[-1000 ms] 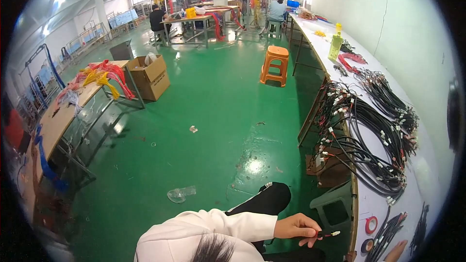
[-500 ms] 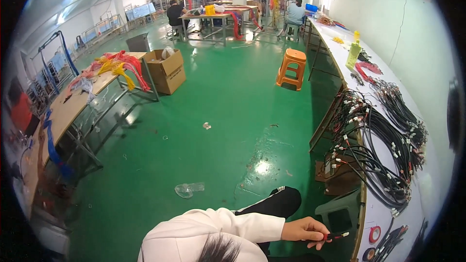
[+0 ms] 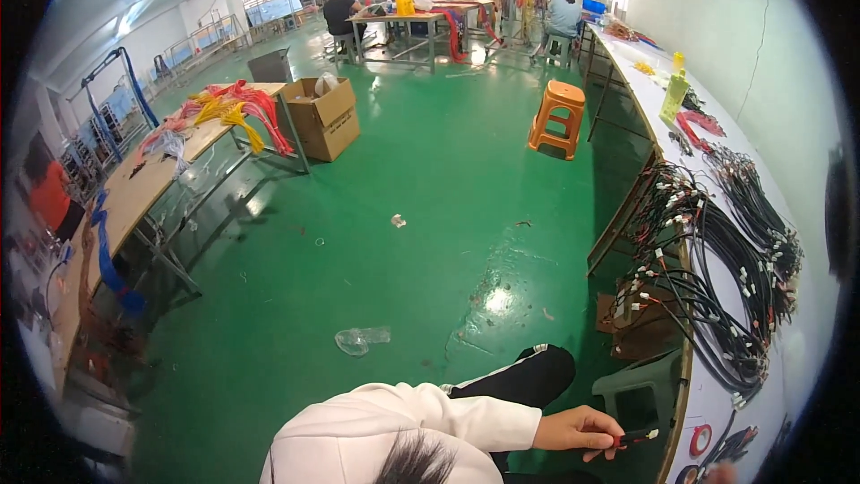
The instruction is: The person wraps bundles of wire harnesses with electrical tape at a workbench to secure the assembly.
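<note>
My left hand point(image 3: 578, 430) reaches in a white sleeve toward the bench at the right. Its thumb and fingers are pinched on a cable end point(image 3: 638, 437), dark and red with a small white connector at the tip. The rest of that cable is hidden. Beyond the fingertips, on the bench, lie a roll of red tape point(image 3: 700, 439) and a dark tape roll point(image 3: 688, 474). Dark cables with pale ends point(image 3: 736, 448) are beside them. At the lower right edge shows a blurred bit of my right hand point(image 3: 721, 473); its fingers cannot be made out.
Bundles of black cables with white connectors point(image 3: 717, 269) cover the white bench and hang over its edge. A grey-green stool point(image 3: 638, 385) stands below. Farther off are an orange stool point(image 3: 557, 121), a cardboard box point(image 3: 327, 121) and a table with coloured wires point(image 3: 134, 188). Two people sit working far back.
The whole view has shifted a little to the right and, in its far part, upward. My left hand keeps its pinch on the cable. A blurred bit of my right hand has appeared at the lower right.
</note>
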The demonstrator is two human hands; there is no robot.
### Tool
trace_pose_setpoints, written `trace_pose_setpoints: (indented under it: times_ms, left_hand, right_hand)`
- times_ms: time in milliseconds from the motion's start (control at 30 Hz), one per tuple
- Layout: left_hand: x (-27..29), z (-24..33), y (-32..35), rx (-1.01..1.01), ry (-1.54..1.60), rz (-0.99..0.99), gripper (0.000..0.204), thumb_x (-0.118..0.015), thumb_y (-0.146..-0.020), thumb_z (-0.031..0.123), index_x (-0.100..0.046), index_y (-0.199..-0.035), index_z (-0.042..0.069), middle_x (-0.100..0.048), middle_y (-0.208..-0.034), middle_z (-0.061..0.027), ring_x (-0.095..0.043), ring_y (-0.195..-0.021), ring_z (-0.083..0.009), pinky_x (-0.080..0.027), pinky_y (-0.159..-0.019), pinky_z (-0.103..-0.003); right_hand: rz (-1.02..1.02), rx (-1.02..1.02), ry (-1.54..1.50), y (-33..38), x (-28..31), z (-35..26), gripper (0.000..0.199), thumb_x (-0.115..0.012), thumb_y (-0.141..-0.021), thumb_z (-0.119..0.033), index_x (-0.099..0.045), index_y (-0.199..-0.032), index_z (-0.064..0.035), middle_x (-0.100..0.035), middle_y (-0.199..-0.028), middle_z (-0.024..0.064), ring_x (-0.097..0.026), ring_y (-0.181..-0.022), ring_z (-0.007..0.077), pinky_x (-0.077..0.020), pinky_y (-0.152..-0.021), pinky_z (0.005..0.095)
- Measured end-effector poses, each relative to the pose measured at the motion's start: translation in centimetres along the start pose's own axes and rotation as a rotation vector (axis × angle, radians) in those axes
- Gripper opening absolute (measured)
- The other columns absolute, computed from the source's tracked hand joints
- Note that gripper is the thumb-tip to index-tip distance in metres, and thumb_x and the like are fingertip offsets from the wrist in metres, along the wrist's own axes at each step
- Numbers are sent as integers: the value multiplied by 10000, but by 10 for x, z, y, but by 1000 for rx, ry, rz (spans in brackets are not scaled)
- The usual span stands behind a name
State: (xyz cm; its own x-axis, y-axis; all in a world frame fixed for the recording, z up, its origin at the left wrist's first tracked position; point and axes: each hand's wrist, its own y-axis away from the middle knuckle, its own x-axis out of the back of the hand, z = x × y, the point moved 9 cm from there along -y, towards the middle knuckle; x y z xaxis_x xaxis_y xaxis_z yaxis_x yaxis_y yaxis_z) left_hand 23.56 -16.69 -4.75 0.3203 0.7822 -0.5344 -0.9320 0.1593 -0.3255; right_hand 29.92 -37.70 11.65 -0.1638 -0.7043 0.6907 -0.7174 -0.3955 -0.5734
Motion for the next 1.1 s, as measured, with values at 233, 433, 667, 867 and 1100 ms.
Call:
trace_pose_setpoints:
  times_ms: [233, 433, 667, 867, 1100]
  left_hand:
    - [-14, -21, -4, 93, 86, -68, 239, -548, -898, 217, -535, -1044, 29, -585, -879, -61, -500, -589, -81, -423, -536, -212]
    - [-8, -35, -2, 83, 34, -30, 290, -566, -881, 201, -473, -1096, 31, -537, -837, -37, -505, -593, -79, -428, -533, -214]
    - [6, -41, 1, 168, -26, 91, 333, -568, -864, 162, -479, -1144, 4, -546, -817, -28, -510, -559, -78, -430, -524, -208]
    - [11, -45, 2, 213, -76, 92, 267, -569, -863, 161, -547, -1066, -10, -591, -830, -42, -521, -593, -75, -441, -525, -214]
    - [13, -41, 2, 174, -27, 102, 234, -578, -867, 180, -556, -1020, 4, -586, -820, -30, -515, -613, -69, -433, -516, -211]
  right_hand:
    - [-281, -306, -299, 59, -116, -11, 160, -569, -841, 14, -599, -997, 32, -633, -877, 91, -574, -716, 131, -484, -677, 243]
    - [0, -570, -758, 86, -154, 1, 257, -549, -857, 4, -474, -1103, 12, -579, -924, 90, -552, -814, 157, -468, -694, 246]
    - [9, -639, -814, 86, -161, -14, 333, -566, -846, 5, -429, -1149, -6, -566, -937, 96, -538, -822, 159, -454, -718, 246]
    - [43, -504, -654, 86, -160, -7, 368, -574, -838, 2, -419, -1171, -6, -551, -991, 104, -541, -850, 173, -454, -737, 260]
    - [10, -580, -686, 87, -165, -8, 230, -562, -857, -22, -511, -1079, 15, -586, -901, 92, -553, -787, 158, -452, -713, 248]
